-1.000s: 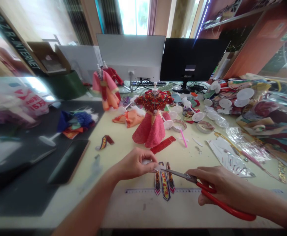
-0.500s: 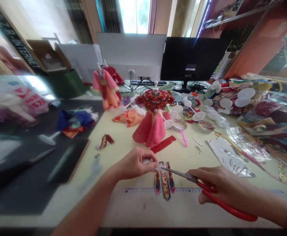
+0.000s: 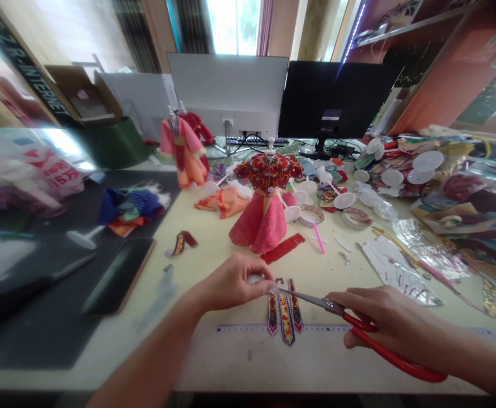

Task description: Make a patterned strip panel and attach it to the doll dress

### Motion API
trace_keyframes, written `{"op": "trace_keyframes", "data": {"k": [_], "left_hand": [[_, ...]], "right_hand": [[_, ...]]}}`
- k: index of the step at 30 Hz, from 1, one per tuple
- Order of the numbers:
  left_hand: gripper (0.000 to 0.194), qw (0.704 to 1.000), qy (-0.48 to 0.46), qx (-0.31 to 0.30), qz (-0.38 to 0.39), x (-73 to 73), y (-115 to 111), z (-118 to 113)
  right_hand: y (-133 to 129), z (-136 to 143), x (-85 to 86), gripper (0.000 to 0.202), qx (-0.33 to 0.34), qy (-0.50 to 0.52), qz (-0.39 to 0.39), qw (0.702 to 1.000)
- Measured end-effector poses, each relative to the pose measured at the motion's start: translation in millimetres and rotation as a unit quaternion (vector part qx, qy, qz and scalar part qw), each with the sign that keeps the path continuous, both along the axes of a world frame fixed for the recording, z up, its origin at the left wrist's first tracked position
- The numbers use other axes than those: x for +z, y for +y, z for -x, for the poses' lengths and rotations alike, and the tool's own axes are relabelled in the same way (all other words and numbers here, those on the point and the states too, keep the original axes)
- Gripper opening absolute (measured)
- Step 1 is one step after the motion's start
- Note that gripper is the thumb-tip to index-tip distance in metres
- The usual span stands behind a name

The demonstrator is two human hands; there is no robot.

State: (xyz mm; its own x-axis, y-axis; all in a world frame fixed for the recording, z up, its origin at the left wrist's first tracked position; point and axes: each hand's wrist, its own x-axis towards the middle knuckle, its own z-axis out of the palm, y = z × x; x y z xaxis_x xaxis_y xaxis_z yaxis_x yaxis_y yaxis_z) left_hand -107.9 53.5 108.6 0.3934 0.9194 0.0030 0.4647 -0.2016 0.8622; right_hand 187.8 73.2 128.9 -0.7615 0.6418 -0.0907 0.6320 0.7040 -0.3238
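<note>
My left hand pinches a small white piece between thumb and fingers. Red-handled scissors are in my right hand, their blades pointing left with the tips at the white piece by my left fingertips. Below the blades lie several patterned ribbon strips with pointed ends, across a ruler. Behind my hands stands a small doll form in a red patterned top and pink skirt, with a red strip at its foot.
A phone lies on the dark mat at left. Two monitors stand at the back, near a pink-robed form. Tape rolls, white stands and fabric scraps fill the right side. A folded ribbon lies left of centre.
The camera view has shifted very slightly. My hands, the white piece and the scissors hold nearly the same positions.
</note>
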Motion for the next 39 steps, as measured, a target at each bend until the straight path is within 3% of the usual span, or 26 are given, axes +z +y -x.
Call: {"op": "trace_keyframes", "data": {"k": [7, 13, 18, 23, 27, 33, 39], "left_hand": [[0.014, 0.998, 0.041, 0.011, -0.041, 2.5, -2.0, -4.3], [0.014, 0.993, 0.056, 0.055, -0.085, 3.8, -2.1, 0.0], [0.015, 0.995, -0.015, 0.089, -0.049, -1.5, -0.4, -3.2], [0.02, 0.979, -0.127, 0.158, 0.008, -6.6, 0.1, -13.0], [0.024, 0.963, -0.197, 0.173, 0.068, -9.2, -0.7, -16.5], [0.024, 0.954, -0.231, 0.176, 0.08, -13.2, -2.6, -21.0], [0.023, 0.947, -0.25, 0.19, 0.074, -14.5, -4.0, -24.0]], "right_hand": [[3.9, -2.5, -1.4, 0.034, 0.013, -0.035, -0.014, 0.999], [13.7, -10.6, 3.1, 0.054, -0.042, -0.064, 0.003, 0.997], [8.7, -16.4, -0.7, 0.057, -0.099, -0.042, 0.026, 0.994], [-15.7, -11.0, -25.4, 0.06, -0.13, 0.069, 0.054, 0.988], [-34.4, 1.6, -37.2, 0.059, -0.171, 0.114, 0.057, 0.977], [-47.6, 22.7, -34.8, 0.059, -0.169, 0.156, 0.045, 0.972], [-49.3, 31.2, -43.9, 0.053, -0.179, 0.166, 0.023, 0.969]]}}
